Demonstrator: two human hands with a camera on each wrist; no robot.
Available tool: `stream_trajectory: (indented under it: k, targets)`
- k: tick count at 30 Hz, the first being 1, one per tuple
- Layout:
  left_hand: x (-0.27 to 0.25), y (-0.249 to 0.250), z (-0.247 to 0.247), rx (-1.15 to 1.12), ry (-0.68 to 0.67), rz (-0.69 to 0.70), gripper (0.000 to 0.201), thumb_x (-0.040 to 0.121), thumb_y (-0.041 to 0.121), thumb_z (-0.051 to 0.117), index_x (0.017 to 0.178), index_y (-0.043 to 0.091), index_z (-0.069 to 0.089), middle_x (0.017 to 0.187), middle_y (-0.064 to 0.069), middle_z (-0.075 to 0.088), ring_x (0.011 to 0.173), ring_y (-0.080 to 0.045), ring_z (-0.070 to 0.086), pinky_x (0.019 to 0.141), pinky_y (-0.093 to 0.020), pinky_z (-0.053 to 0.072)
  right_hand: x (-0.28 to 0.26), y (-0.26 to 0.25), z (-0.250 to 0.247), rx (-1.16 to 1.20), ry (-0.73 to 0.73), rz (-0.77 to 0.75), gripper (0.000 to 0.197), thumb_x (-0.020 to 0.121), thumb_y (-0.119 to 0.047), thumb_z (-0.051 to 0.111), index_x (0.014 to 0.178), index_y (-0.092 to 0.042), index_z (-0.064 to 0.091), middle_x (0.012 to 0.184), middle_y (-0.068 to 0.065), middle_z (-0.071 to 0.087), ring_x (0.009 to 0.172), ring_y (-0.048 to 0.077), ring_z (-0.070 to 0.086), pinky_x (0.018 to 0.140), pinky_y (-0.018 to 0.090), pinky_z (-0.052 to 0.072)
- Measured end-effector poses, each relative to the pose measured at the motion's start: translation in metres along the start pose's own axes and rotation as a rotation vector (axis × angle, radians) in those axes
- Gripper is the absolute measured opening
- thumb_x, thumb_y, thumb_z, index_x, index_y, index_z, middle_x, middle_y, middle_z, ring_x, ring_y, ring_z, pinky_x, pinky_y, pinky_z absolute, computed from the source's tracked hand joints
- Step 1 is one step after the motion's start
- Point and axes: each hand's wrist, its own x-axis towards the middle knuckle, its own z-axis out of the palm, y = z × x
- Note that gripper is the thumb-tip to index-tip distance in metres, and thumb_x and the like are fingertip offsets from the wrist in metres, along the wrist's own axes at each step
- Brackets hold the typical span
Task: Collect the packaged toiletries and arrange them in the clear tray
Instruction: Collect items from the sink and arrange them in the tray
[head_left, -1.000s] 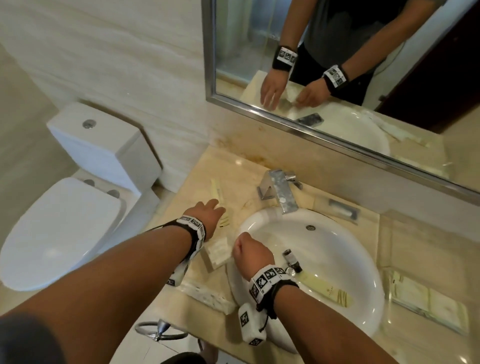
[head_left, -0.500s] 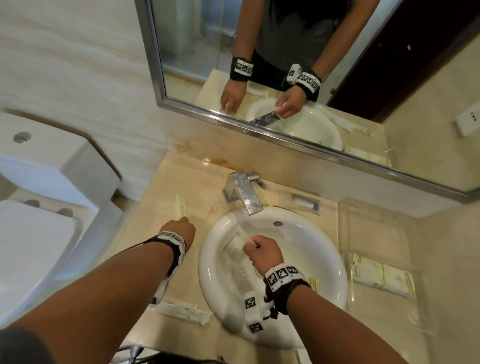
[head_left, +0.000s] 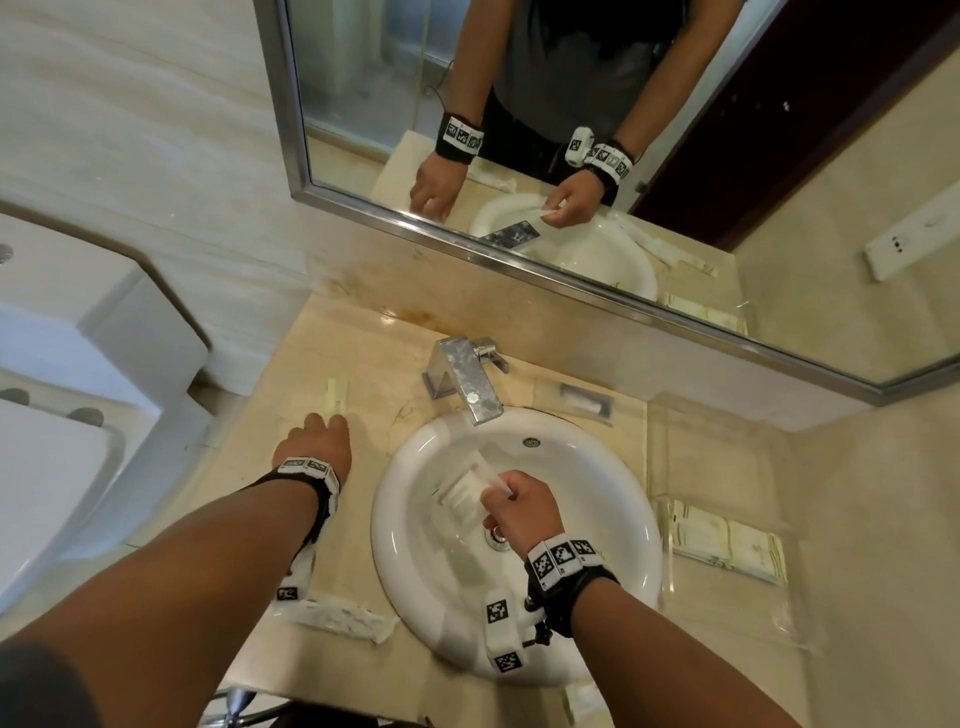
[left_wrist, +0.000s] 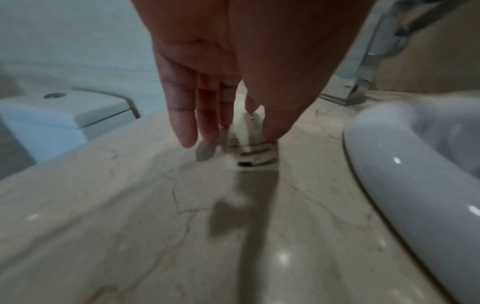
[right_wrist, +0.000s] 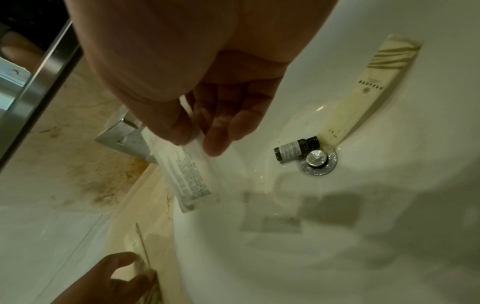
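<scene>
Over the white sink (head_left: 623, 499), my right hand (head_left: 501, 486) pinches a flat white packet (head_left: 462, 491) with small print (right_wrist: 187, 176) between thumb and fingers. My left hand (head_left: 332, 421) is on the counter left of the sink, fingers straight, tips at the near end of a thin cream striped packet (head_left: 336, 392) (left_wrist: 250, 153). In the basin lie a long cream packet (right_wrist: 363, 92) and a small dark bottle (right_wrist: 296, 149) by the drain. The clear tray (head_left: 727, 467) at the right holds flat cream packets (head_left: 722, 540).
A white wrapped packet (head_left: 337, 616) lies at the counter's front left edge. A small clear-wrapped item (head_left: 582, 400) sits behind the sink, right of the chrome tap (head_left: 470, 382). A mirror spans the wall; a toilet (head_left: 78, 364) stands left of the counter.
My right hand picked the white packet up from the counter left of the sink and carried it rightward over the basin. My left hand stayed by the thin cream packet.
</scene>
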Motion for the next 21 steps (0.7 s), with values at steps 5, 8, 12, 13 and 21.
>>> stream_trajectory:
  k: [5,8,12,13,21]
  targets:
    - [-0.004,0.004,-0.004,-0.168,-0.025,-0.132,0.029,0.09,0.009,0.049,0.118,0.007,0.041,0.118,-0.019,0.051,0.106,-0.038,0.058,0.087,-0.044,0.047,-0.006,0.012,-0.011,-0.031,0.019,0.006,0.006,0.08,-0.023,0.064,0.08,-0.018,0.066,0.067,0.002,0.073,0.066,0.021,0.071,0.07,0.044,0.061]
    - [-0.007,0.002,-0.008,-0.179,-0.095,-0.183,0.029,0.089,0.01,0.051,0.117,0.004,0.045,0.123,-0.02,0.05,0.11,-0.039,0.057,0.09,-0.044,0.047,-0.01,0.017,-0.01,-0.022,0.026,-0.002,0.006,0.08,-0.024,0.064,0.081,-0.018,0.066,0.069,0.002,0.073,0.067,0.021,0.071,0.071,0.044,0.061]
    - [-0.015,0.002,-0.017,-0.077,-0.184,-0.086,0.047,0.084,0.014,0.06,0.129,0.009,0.046,0.122,-0.017,0.052,0.108,-0.034,0.059,0.09,-0.04,0.05,-0.014,0.018,-0.01,-0.015,0.033,-0.017,0.006,0.08,-0.025,0.065,0.081,-0.019,0.066,0.069,0.002,0.072,0.067,0.02,0.071,0.072,0.044,0.061]
    - [-0.013,0.001,-0.015,-0.07,-0.199,-0.046,0.053,0.08,0.017,0.062,0.131,0.015,0.046,0.115,-0.013,0.057,0.099,-0.03,0.063,0.083,-0.038,0.051,-0.014,0.019,-0.011,-0.015,0.04,-0.019,0.006,0.08,-0.025,0.065,0.082,-0.019,0.066,0.069,0.002,0.072,0.067,0.02,0.071,0.072,0.044,0.061]
    - [-0.041,0.01,-0.015,-0.083,-0.134,-0.037,0.016,0.092,0.015,0.046,0.107,0.012,0.049,0.112,-0.011,0.058,0.085,-0.027,0.055,0.073,-0.033,0.044,-0.018,0.021,-0.013,-0.021,0.045,-0.023,0.006,0.079,-0.027,0.064,0.08,-0.021,0.066,0.067,0.002,0.073,0.067,0.021,0.071,0.074,0.044,0.06]
